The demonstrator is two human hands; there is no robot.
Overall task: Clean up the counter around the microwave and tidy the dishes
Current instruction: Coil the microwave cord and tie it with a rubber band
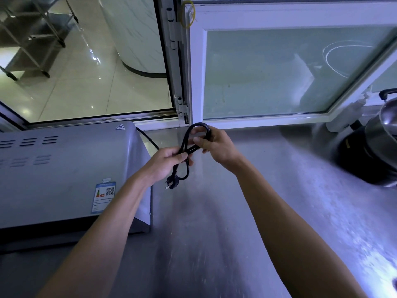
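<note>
Cord (186, 147), black and rubbery, is folded into long loops above the steel counter (214, 211). Left hand (165, 162) pinches the strands; right hand (214, 145) fingers curl round the top bend.

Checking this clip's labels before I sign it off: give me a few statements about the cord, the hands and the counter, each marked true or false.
1. Both hands hold the black power cord, folded into loops. True.
2. The cord's plug is pushed into a wall socket. False: it hangs free below the left hand.
3. The right hand grips the top loop of the cord. True.
4. The grey metal microwave stands to the right of the hands. False: it stands to their left.
5. A shiny steel pot stands at the counter's right edge. True.
</note>
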